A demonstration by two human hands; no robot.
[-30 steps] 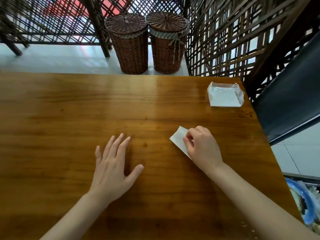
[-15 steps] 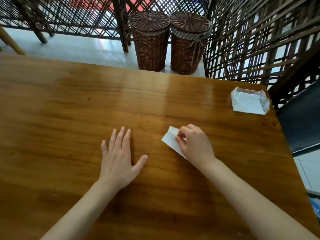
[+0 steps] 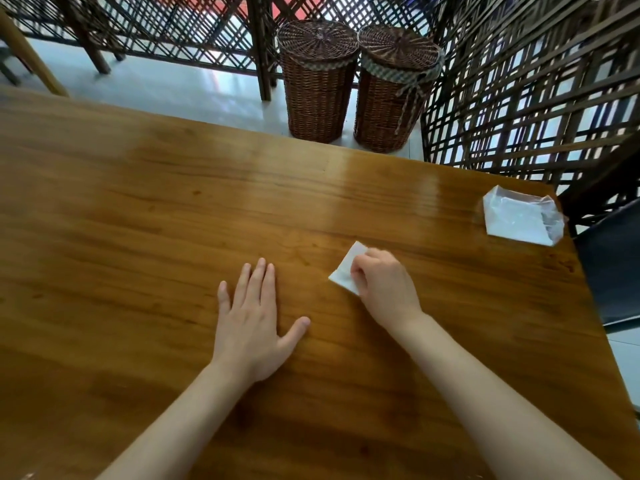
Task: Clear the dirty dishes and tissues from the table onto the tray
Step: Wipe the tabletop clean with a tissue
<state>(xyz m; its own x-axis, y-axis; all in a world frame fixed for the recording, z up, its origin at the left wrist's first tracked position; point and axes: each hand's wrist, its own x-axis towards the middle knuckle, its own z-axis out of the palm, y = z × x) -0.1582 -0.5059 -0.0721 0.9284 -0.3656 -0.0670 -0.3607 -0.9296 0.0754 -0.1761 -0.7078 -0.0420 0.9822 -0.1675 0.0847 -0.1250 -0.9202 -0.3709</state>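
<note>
Tissue (image 3: 346,268) lies flat on the wooden table (image 3: 138,209), just ahead of the flat, relaxed left hand (image 3: 251,323), which holds nothing. The right hand (image 3: 382,289) curls over its near edge, fingers pinching it. Lifting cleanly likely means gathering the whole sheet before raising it. Farther right, a plastic-wrapped tissue pack (image 3: 519,216) sits near the table's corner; no tray shows.

We look down on a glossy brown wooden table (image 3: 145,209) that catches a pale streak of light near its far edge. Past that edge we see a light, shiny floor (image 3: 166,84) and two lidded wicker baskets (image 3: 356,81) standing side by side. Behind them runs dark wooden lattice screening (image 3: 519,98), daylight showing through. A dark chair seat (image 3: 613,265) sits off the table's right edge.
</note>
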